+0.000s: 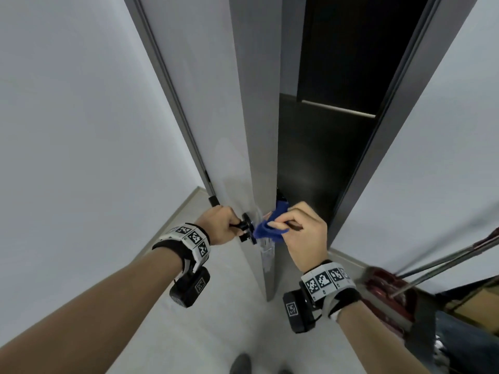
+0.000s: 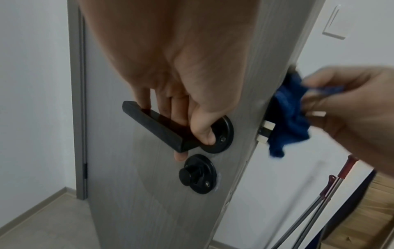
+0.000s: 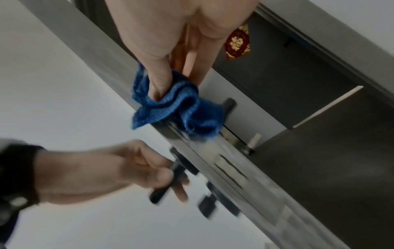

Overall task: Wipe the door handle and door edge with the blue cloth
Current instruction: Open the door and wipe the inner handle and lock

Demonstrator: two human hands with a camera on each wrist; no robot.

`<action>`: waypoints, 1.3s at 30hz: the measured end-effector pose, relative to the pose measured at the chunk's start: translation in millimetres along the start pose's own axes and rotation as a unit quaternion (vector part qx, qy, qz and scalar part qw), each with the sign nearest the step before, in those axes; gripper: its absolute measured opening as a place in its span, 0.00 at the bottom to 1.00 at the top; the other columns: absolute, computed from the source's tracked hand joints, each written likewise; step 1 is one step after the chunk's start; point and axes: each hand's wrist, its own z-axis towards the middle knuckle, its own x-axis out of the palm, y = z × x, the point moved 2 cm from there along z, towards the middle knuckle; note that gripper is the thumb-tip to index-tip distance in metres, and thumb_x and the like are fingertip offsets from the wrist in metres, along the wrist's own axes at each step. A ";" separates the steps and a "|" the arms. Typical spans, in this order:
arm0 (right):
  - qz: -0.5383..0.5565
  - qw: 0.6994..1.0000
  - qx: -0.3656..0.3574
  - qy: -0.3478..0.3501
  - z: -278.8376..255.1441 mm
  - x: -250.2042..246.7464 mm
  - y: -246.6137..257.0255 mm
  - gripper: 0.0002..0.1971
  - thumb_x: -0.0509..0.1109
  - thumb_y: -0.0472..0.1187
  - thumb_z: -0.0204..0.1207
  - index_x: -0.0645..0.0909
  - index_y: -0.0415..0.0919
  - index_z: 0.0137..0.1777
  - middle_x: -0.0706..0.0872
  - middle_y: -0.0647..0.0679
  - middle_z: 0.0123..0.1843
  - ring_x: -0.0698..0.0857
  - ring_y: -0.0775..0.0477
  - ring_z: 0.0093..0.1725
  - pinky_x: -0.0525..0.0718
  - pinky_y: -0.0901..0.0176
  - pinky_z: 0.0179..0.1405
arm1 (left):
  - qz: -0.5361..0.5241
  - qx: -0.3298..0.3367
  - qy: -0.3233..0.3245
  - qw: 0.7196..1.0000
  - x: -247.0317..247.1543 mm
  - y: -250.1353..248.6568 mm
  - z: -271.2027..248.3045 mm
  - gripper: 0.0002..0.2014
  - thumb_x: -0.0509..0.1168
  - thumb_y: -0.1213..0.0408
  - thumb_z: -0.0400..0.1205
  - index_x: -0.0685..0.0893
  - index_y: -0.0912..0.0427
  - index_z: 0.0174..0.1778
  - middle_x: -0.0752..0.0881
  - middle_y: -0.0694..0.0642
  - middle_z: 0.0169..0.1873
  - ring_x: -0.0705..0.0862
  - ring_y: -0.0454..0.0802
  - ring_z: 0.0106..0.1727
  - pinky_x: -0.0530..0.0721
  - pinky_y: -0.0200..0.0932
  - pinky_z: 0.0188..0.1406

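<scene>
Door edge [image 1: 266, 184] stands ajar between pale walls [image 1: 81, 117].

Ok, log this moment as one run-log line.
left hand grips black lever door handle | right hand pinches crumpled blue cloth | cloth on grey door edge near latch | phase: wiping edge

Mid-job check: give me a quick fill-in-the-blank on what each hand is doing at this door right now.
1. The left hand grips the black lever door ____.
2. The right hand holds the crumpled cloth, whose colour is ____.
3. The cloth is pressed against the grey door's ____, by the latch.
4. Below the lever sits a round black thumb-turn ____.

Missing words: handle; blue; edge; lock
</scene>
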 end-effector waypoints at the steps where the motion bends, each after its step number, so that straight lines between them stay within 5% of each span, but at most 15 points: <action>1: -0.001 1.000 -0.024 -0.015 6.7 -1.6 13.6 0.05 0.81 0.28 0.70 0.88 0.32 0.37 0.84 0.42 0.42 0.86 0.46 0.39 0.86 0.52 0.40 | -0.004 -0.001 0.000 1.000 -0.4 1.0 -0.6 0.10 0.69 0.62 0.79 0.88 0.65 0.36 0.86 0.65 0.31 0.85 0.66 0.40 0.84 0.51 0.42; 7: -0.009 0.995 -0.078 -0.069 34.6 -0.1 58.0 0.07 0.83 0.29 0.70 0.86 0.30 0.36 0.79 0.38 0.44 0.83 0.52 0.42 0.80 0.66 0.44 | -0.005 -0.010 -0.006 1.000 -0.3 1.4 -2.9 0.13 0.70 0.59 0.81 0.87 0.63 0.34 0.86 0.64 0.31 0.85 0.63 0.39 0.71 0.41 0.37; 12: 0.033 0.998 0.015 -0.048 3.8 18.3 17.8 0.11 0.80 0.28 0.72 0.79 0.36 0.36 0.77 0.46 0.49 0.87 0.53 0.45 0.86 0.57 0.39 | -0.002 0.006 -0.007 1.000 2.5 1.7 2.3 0.10 0.69 0.58 0.80 0.91 0.61 0.41 0.88 0.61 0.30 0.84 0.64 0.38 0.76 0.43 0.39; 15: 0.000 0.996 0.086 -0.021 -13.2 20.3 -8.3 0.11 0.80 0.33 0.73 0.79 0.38 0.36 0.77 0.48 0.49 0.87 0.49 0.43 0.87 0.45 0.38 | 0.003 0.016 -0.015 1.000 1.8 -3.9 3.7 0.09 0.69 0.58 0.81 0.93 0.57 0.46 0.89 0.59 0.32 0.83 0.61 0.37 0.70 0.40 0.41; 17: -0.020 0.996 0.082 -0.020 -14.0 15.3 -11.8 0.10 0.81 0.33 0.72 0.81 0.38 0.36 0.78 0.48 0.48 0.85 0.52 0.41 0.87 0.48 0.37 | 0.004 0.019 -0.014 1.000 0.9 -8.8 5.1 0.09 0.68 0.58 0.82 0.93 0.54 0.48 0.88 0.57 0.32 0.80 0.58 0.37 0.69 0.40 0.42; 21: 0.009 0.997 -0.013 -0.079 10.2 2.4 23.0 0.09 0.81 0.29 0.71 0.83 0.31 0.35 0.79 0.41 0.46 0.84 0.52 0.41 0.84 0.59 0.37 | 0.011 0.014 -0.009 1.000 -2.3 -17.6 8.9 0.11 0.68 0.60 0.82 0.88 0.59 0.35 0.77 0.52 0.24 0.79 0.63 0.37 0.74 0.44 0.45; 24: 0.006 0.991 -0.041 -0.127 32.9 -2.3 40.6 0.09 0.82 0.31 0.71 0.84 0.30 0.35 0.80 0.40 0.46 0.84 0.54 0.41 0.83 0.63 0.39 | 0.017 0.019 -0.013 1.000 -3.1 -23.7 13.0 0.13 0.67 0.59 0.83 0.86 0.64 0.36 0.74 0.48 0.22 0.78 0.59 0.36 0.71 0.45 0.46; 28: -0.013 0.996 -0.004 -0.086 16.3 0.4 9.2 0.11 0.81 0.31 0.71 0.82 0.31 0.34 0.80 0.41 0.46 0.84 0.54 0.43 0.84 0.59 0.38 | 0.020 0.035 -0.016 0.999 -3.0 -25.6 21.2 0.11 0.68 0.59 0.82 0.90 0.61 0.38 0.80 0.57 0.26 0.78 0.63 0.37 0.70 0.43 0.45; 31: -0.036 0.994 0.077 -0.065 -8.1 3.9 -23.2 0.11 0.82 0.33 0.70 0.81 0.36 0.34 0.80 0.47 0.44 0.83 0.57 0.39 0.83 0.60 0.35 | 0.017 0.042 -0.014 0.999 -0.8 -26.1 26.7 0.10 0.68 0.57 0.82 0.92 0.58 0.43 0.80 0.53 0.28 0.78 0.59 0.36 0.69 0.41 0.45; 35: -0.041 0.989 0.108 -0.088 -10.5 3.1 -34.7 0.10 0.82 0.35 0.71 0.82 0.38 0.36 0.81 0.50 0.45 0.86 0.53 0.40 0.86 0.55 0.36 | -0.019 0.036 0.005 0.999 4.5 -25.0 36.8 0.16 0.69 0.59 0.81 0.80 0.59 0.26 0.76 0.53 0.21 0.78 0.63 0.34 0.73 0.41 0.38; 39: -0.148 0.986 0.059 -0.052 -9.3 -2.7 -35.8 0.11 0.79 0.40 0.75 0.80 0.39 0.36 0.80 0.50 0.46 0.82 0.51 0.35 0.83 0.53 0.32 | -0.006 0.033 0.009 0.999 1.4 -34.0 42.8 0.20 0.69 0.60 0.81 0.75 0.58 0.22 0.77 0.57 0.23 0.75 0.55 0.29 0.72 0.41 0.34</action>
